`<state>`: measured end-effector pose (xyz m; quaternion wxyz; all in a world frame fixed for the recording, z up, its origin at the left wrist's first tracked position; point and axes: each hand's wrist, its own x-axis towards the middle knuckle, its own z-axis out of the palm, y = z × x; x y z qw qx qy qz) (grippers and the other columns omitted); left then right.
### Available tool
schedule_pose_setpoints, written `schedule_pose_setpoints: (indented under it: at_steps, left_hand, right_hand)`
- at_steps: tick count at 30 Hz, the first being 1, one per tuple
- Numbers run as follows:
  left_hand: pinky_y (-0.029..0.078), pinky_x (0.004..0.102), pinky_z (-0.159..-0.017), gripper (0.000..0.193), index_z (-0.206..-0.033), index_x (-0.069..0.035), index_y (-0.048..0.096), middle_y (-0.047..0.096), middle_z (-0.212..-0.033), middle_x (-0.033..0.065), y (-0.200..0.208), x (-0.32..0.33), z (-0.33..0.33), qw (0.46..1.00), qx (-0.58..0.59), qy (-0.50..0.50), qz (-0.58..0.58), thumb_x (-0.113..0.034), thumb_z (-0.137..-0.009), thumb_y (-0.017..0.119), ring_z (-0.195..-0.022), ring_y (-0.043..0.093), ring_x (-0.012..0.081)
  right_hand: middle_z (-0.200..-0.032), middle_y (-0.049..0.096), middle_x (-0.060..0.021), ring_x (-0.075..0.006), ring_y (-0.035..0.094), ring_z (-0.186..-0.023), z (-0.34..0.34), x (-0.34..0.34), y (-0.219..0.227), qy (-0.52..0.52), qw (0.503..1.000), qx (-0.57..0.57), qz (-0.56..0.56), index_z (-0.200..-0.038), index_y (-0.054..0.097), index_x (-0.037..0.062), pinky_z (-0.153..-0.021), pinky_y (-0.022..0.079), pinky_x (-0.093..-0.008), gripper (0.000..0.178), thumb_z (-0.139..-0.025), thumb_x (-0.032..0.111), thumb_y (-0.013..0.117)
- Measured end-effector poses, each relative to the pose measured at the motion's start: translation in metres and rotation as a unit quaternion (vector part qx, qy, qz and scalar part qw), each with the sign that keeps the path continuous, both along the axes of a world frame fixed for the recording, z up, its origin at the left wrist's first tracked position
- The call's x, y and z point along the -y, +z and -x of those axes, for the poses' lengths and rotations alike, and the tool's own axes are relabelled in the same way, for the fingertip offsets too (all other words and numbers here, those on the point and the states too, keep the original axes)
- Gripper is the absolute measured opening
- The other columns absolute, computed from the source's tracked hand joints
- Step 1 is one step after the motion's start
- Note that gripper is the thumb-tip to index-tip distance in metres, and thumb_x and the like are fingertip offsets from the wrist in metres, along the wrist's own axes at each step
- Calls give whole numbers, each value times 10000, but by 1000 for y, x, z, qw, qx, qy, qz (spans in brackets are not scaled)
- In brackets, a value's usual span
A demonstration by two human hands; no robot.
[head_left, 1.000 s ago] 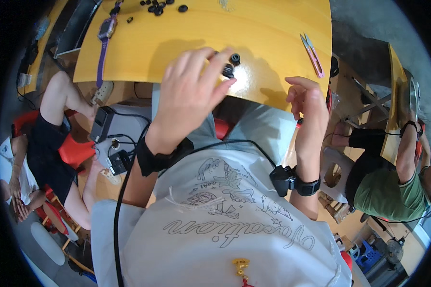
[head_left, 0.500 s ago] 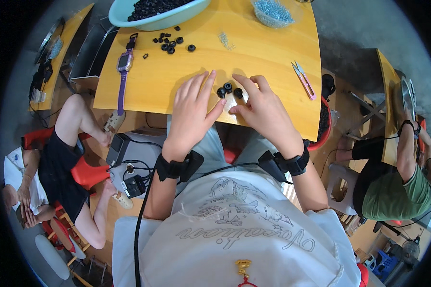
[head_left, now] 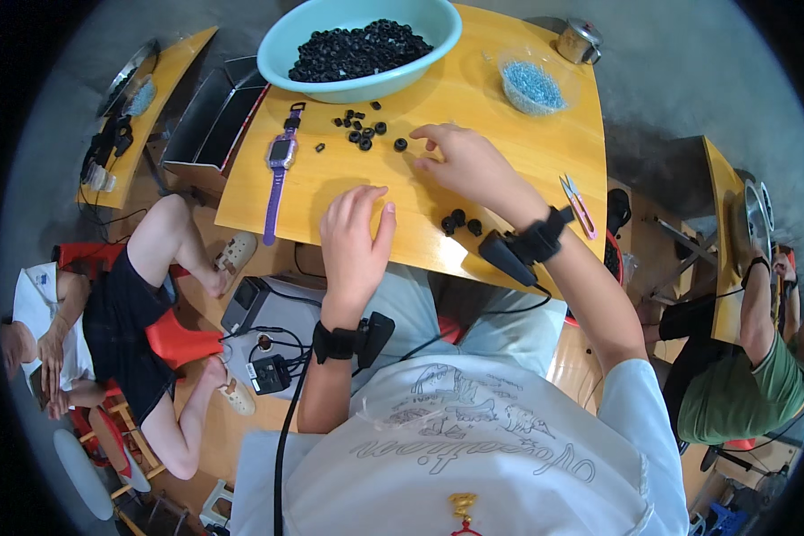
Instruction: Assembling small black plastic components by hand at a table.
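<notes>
My right hand [head_left: 470,168] reaches over the yellow table, its thumb and index finger apart beside a single round black piece [head_left: 401,144] and not closed on it. Left of that piece, several small black pieces [head_left: 364,143] are scattered, some round and some blocky. My left hand [head_left: 355,234] hovers by the table's front edge, fingers stretched, holding nothing. Under my right forearm, a little cluster of round black pieces [head_left: 458,217] sits near the front edge. What the black pieces are I cannot make out.
A pale blue basin [head_left: 272,67] full of black pieces stands at the far left. A clear bowl [head_left: 533,87] holds bluish bits beside a metal cup [head_left: 580,41]. A purple watch [head_left: 279,161] and pink thread snips [head_left: 579,207] lie at either side. People sit left and right.
My right hand has moved away from the cluster, forward and left to the single black piece. My left hand has drawn back from the cluster toward the left. The view has shifted.
</notes>
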<state>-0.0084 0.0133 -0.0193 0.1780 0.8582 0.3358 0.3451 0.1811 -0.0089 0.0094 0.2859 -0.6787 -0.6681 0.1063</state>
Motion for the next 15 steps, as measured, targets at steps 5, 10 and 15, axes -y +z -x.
schedule_pose_setpoints:
  at_steps: [5, 10, 15]
  left_hand:
    - [368, 387, -768, 149, -912, -44, 551, 548, -909, 115, -3, -2, 11, 999, 28, 5, 16, -151, -811, 530, -881, 504, 290]
    - [362, 389, -727, 105, -857, -13, 510, 523, -832, 126, -3, -7, 17, 996, 6, 33, 82, -110, -824, 490, -820, 495, 297]
    - [372, 385, -738, 145, -923, -6, 480, 514, -817, 133, -1, -7, 1, 991, 100, 4, 89, -125, -842, 468, -815, 495, 306]
  right_hand:
    - [-767, 609, -174, -322, 585, -725, 10, -36, -11, -16, 997, 72, 3, -935, 598, 22, -681, 465, -378, 251, -719, 149, 592]
    - [-736, 611, -168, -320, 588, -718, 12, -42, -17, -2, 997, 74, 12, -809, 620, 18, -672, 468, -382, 150, -689, 97, 578]
    - [-776, 611, -164, -309, 589, -720, 7, -37, -19, 26, 997, 64, -23, -790, 603, 0, -661, 468, -362, 116, -684, 44, 582]
